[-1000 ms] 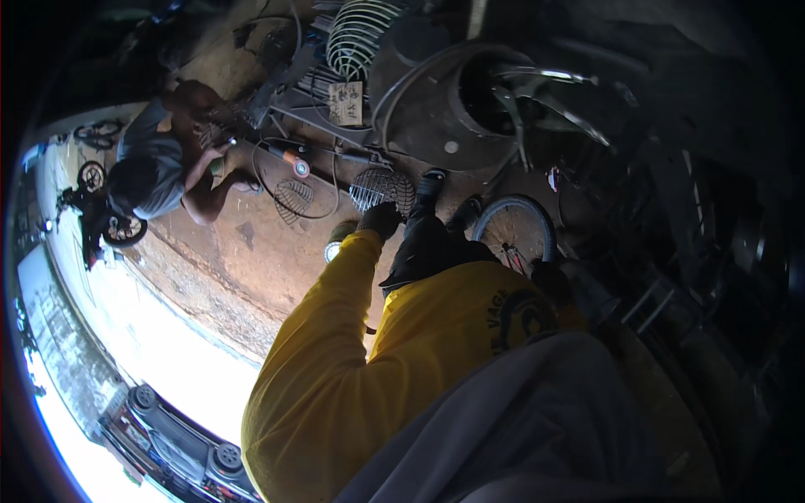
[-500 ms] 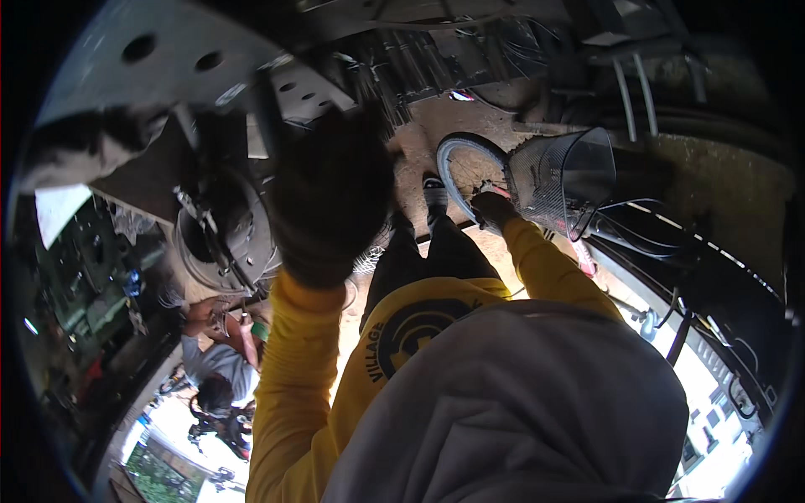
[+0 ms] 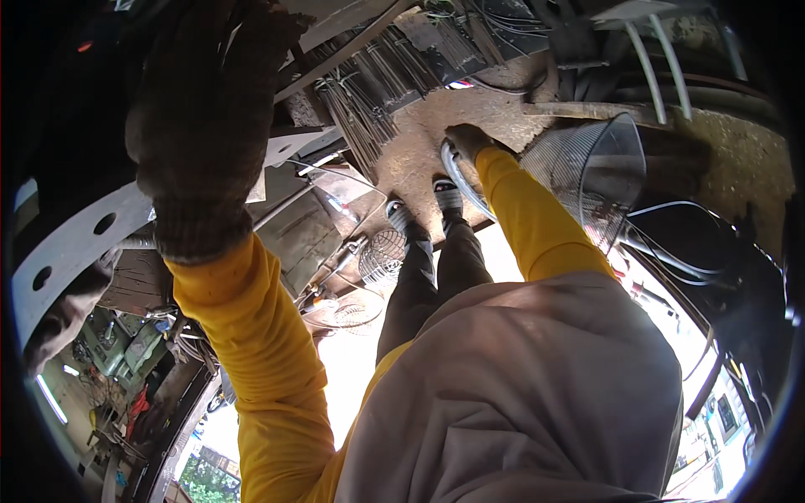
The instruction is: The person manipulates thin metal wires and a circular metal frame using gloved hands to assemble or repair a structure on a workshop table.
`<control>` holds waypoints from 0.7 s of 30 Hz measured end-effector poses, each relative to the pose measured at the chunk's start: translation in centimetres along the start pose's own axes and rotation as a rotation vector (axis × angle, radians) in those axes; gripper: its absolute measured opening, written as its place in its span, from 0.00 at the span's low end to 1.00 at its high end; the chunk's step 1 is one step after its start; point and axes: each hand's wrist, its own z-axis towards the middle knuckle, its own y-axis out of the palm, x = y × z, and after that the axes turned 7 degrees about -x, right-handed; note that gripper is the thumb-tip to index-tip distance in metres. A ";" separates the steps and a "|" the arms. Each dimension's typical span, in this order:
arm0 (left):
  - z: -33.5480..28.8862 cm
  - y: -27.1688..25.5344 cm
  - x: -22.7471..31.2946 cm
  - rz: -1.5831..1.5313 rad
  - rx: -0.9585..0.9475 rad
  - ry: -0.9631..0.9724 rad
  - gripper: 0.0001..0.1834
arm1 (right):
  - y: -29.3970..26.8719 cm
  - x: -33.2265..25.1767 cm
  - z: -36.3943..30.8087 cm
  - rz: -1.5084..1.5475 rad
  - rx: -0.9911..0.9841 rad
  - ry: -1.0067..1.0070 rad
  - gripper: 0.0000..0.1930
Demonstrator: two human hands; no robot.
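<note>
My left hand (image 3: 197, 126), in a dark knit glove, is raised close to the camera at the upper left. Its fingers fade into shadow beside dark metal pieces, so I cannot make out their pose or any hold. Further down, on the right, my right hand (image 3: 470, 141) is curled over the upper edge of a bicycle wheel (image 3: 460, 174), which I see nearly edge-on. Part of the tyre is hidden beneath that hand and the yellow sleeve. A wire-mesh basket (image 3: 579, 159) stands just right of the wheel.
Thin metal rods (image 3: 360, 117) lie bundled ahead of my feet (image 3: 423, 205). A perforated metal plate (image 3: 80, 239) juts in from the left. Round wire guards (image 3: 381, 258) sit left of my legs. Pale bars (image 3: 658, 67) lean at the far right, above coiled cable (image 3: 679, 243).
My left hand has moved up and left. My right hand has shifted forward along the wheel, which now appears narrower. The basket sits further right, and the view has swung.
</note>
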 end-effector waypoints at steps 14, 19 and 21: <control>-4.6 0.8 -3.6 -0.071 -0.030 -0.104 0.17 | 8.4 -2.5 10.9 0.320 0.185 -0.003 0.21; -4.8 0.6 -3.2 -0.128 -0.025 -0.149 0.18 | 5.6 -3.3 11.9 0.797 0.125 0.042 0.17; -5.4 -0.2 -2.7 -0.132 -0.035 -0.181 0.18 | 6.3 -4.5 11.6 0.736 0.070 0.038 0.16</control>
